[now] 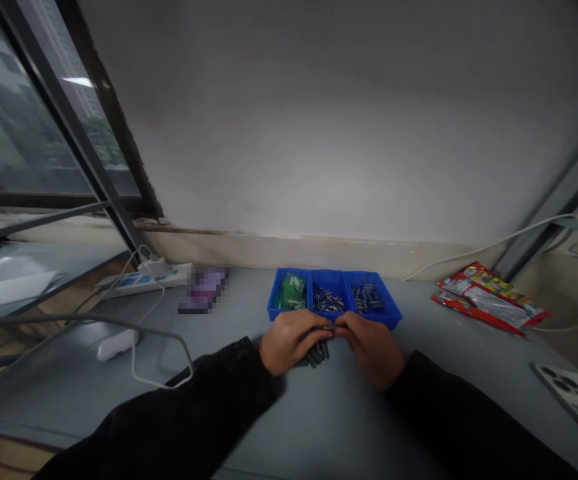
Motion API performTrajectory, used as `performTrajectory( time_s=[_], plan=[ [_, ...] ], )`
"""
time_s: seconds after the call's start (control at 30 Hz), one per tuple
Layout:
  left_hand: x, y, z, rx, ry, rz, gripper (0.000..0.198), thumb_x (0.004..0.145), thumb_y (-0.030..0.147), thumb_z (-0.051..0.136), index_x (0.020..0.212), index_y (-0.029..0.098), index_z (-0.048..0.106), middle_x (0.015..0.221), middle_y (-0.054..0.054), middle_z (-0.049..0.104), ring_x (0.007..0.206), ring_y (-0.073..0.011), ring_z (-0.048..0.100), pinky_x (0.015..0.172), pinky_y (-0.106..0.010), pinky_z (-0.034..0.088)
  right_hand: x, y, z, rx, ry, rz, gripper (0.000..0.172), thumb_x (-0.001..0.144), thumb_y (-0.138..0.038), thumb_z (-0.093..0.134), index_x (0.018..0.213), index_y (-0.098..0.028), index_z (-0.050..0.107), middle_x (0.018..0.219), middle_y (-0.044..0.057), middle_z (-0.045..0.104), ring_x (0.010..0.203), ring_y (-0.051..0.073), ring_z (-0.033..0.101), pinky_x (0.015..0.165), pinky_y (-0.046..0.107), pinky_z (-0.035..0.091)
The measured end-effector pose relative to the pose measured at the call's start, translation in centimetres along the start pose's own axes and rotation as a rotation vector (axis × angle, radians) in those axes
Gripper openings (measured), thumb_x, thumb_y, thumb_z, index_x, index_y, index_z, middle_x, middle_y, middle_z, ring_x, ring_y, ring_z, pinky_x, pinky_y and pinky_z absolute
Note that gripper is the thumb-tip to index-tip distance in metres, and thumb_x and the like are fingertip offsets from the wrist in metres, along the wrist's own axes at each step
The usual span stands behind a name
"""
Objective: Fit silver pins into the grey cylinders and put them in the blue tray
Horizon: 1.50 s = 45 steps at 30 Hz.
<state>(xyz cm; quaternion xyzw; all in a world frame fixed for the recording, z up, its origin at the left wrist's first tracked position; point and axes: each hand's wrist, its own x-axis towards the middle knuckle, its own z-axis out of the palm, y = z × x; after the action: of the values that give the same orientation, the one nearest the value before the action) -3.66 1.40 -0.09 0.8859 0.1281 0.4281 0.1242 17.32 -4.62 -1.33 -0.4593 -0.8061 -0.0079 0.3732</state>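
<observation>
Both hands meet in front of three blue bins point(387, 313) on a grey table. My left hand point(289, 341) is closed around a bundle of small dark grey cylindrical parts point(317, 353) that stick out below its fingers. My right hand point(375, 347) pinches one small part against the left hand's fingertips. The left bin holds green pieces point(293, 292), the middle one thin metal pins point(327, 300), the right one short grey parts point(367, 297).
A white power strip point(145, 276) with cables lies at the back left, a white object point(116, 345) nearer me. Red snack packets point(489, 297) sit at the right, a phone point(576, 399) at the right edge. A wall stands close behind the table.
</observation>
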Motion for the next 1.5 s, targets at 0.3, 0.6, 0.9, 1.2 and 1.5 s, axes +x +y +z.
performTrajectory(
  time_s=[0.3,0.6,0.9,1.2,1.5],
  plan=[
    [-0.11,-0.07,0.14,0.016,0.021,-0.037,0.015,0.097,0.026,0.063,0.104,0.016,0.071,0.091,-0.006,0.074,0.08,-0.0145,0.07,0.075,-0.024,0.056,-0.31,0.13,0.22,0.061,-0.007,0.014,0.012,0.103,-0.023,0.044,0.105,-0.019,0.055,0.093,0.004,0.069,0.082,0.018,0.069,0.071,0.029,0.048],
    [-0.04,-0.1,0.01,0.011,0.013,-0.032,0.017,0.1,0.028,0.06,0.106,0.016,0.07,0.094,-0.006,0.075,0.084,-0.0148,0.071,0.079,-0.026,0.057,-0.25,0.15,0.34,0.048,0.013,0.013,0.017,0.105,-0.032,0.045,0.108,-0.02,0.057,0.093,0.003,0.071,0.081,0.018,0.069,0.07,0.028,0.046],
    [-0.11,-0.19,0.07,-0.018,0.006,-0.019,0.015,0.098,0.026,0.063,0.106,0.015,0.069,0.093,-0.006,0.074,0.083,-0.0151,0.071,0.075,-0.027,0.057,-0.13,0.14,0.24,0.016,0.033,0.014,0.017,0.105,-0.03,0.043,0.097,-0.02,0.054,0.085,0.001,0.068,0.071,0.017,0.067,0.062,0.027,0.041],
    [-0.02,-0.11,0.07,-0.027,0.016,-0.056,0.014,0.098,0.025,0.062,0.106,0.016,0.07,0.095,-0.006,0.075,0.084,-0.0155,0.071,0.076,-0.028,0.057,-0.19,-0.02,0.18,0.049,0.043,0.025,0.017,0.103,-0.034,0.049,0.108,-0.019,0.054,0.087,0.001,0.068,0.072,0.016,0.066,0.065,0.027,0.043],
    [-0.1,-0.04,0.08,-0.013,0.004,-0.063,0.014,0.098,0.025,0.063,0.107,0.016,0.069,0.094,-0.006,0.074,0.084,-0.0152,0.071,0.076,-0.027,0.055,-0.24,0.12,0.26,0.051,-0.029,0.043,0.017,0.106,-0.03,0.041,0.099,-0.02,0.054,0.085,0.0,0.068,0.073,0.017,0.066,0.064,0.027,0.04]
  ],
)
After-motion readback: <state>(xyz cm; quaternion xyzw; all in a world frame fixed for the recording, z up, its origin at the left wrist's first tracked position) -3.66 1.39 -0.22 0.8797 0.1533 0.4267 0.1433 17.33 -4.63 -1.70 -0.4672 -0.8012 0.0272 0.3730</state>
